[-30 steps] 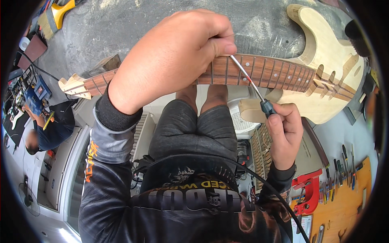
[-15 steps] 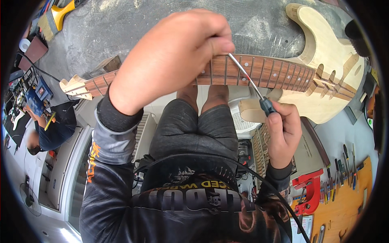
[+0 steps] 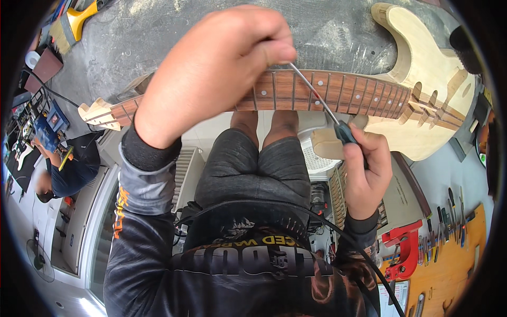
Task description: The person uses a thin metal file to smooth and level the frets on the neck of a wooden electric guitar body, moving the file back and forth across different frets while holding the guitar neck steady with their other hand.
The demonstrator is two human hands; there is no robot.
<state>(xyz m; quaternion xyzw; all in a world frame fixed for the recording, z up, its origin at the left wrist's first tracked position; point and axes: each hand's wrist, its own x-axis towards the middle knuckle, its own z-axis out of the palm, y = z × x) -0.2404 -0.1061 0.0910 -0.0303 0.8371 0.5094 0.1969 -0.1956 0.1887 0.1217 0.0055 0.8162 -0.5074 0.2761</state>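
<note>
Head view. Both hands are raised over an unfinished guitar, which lies crosswise near the front edge of a grey, dusty workbench. Its pale headstock points to the left, its fretted brown neck runs across the middle, and its bare wooden body lies at the right, with two pointed horns and open slots. The right hand grips a screwdriver by its dark green handle, thumb and fingers wrapped about it, just in front of the nearer horn. The metal shaft slants up and to the left above the neck. The left hand, its back toward the camera, pinches the far end of the shaft between thumb and fingers; the tip itself is hidden there. The left wrist and forearm cross over the neck and cover part of it. A brush with a yellow handle lies at the upper left of the bench. At the lower right, a red clamp stands beside a wooden board and a row of hand tools. At the far left, another person in dark clothing leans toward a separate work area.
</note>
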